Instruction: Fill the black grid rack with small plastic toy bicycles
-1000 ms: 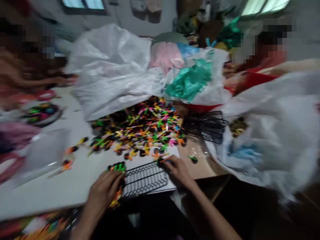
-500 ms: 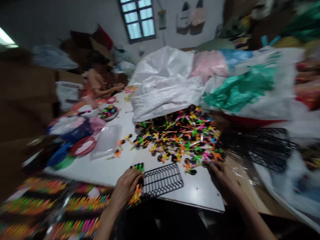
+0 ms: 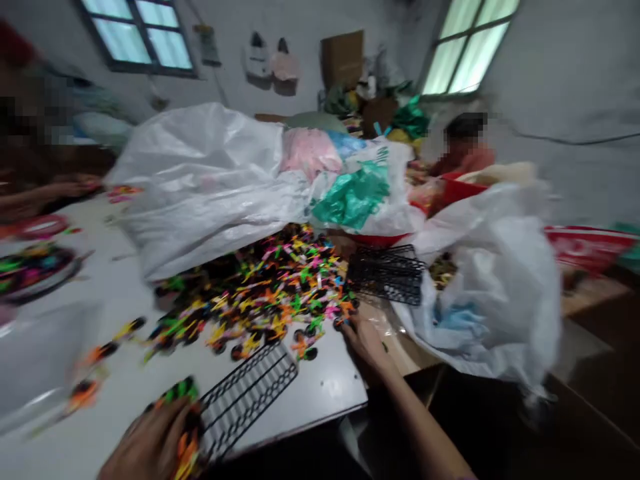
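In the head view, my left hand (image 3: 150, 437) is closed over the left end of a black plastic rack (image 3: 250, 397), where several small green, orange and yellow toys with black wheels (image 3: 185, 453) sit under and beside the fingers. The rest of the rack shows bare bars and lies tilted on the white table (image 3: 325, 393). At the right edge of a big heap of the same small plastic toys (image 3: 270, 287), my right hand (image 3: 365, 340) reaches in. Its fingertips touch toys there, but blur hides whether they have closed on one.
A large white sack (image 3: 215, 193) lies behind the heap. More black racks (image 3: 387, 273) are stacked right of it, near an open white bag (image 3: 490, 280). A round tray of toys (image 3: 40, 270) and a clear plastic bag (image 3: 45, 360) lie left. Two people sit farther back.
The view has swung to the right, so the scene has shifted left and another person and window show. Both hands keep about the same places, at the rack and the heap's edge.
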The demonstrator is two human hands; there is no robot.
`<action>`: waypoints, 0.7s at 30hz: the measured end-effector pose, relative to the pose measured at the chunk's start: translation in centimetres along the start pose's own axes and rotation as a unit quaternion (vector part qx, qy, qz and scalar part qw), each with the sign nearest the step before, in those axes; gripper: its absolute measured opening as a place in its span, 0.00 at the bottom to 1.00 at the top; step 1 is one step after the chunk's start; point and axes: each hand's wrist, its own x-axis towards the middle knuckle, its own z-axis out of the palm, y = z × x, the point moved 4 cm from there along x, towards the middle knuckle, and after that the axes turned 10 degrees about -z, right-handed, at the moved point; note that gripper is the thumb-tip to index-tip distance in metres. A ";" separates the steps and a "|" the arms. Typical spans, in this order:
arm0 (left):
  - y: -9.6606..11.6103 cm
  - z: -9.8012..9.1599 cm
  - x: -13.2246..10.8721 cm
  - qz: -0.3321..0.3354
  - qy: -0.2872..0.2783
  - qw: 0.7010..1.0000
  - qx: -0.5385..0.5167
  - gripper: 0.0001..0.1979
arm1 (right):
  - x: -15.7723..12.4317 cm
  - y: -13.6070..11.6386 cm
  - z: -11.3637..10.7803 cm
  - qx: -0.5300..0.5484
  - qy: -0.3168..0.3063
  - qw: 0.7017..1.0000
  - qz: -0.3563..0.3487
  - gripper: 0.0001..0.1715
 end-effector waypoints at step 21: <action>-17.3 -4.1 3.9 -0.373 -0.086 0.888 0.256 0.13 | 0.3 1.4 2.6 -0.089 -0.018 0.994 -0.055 0.26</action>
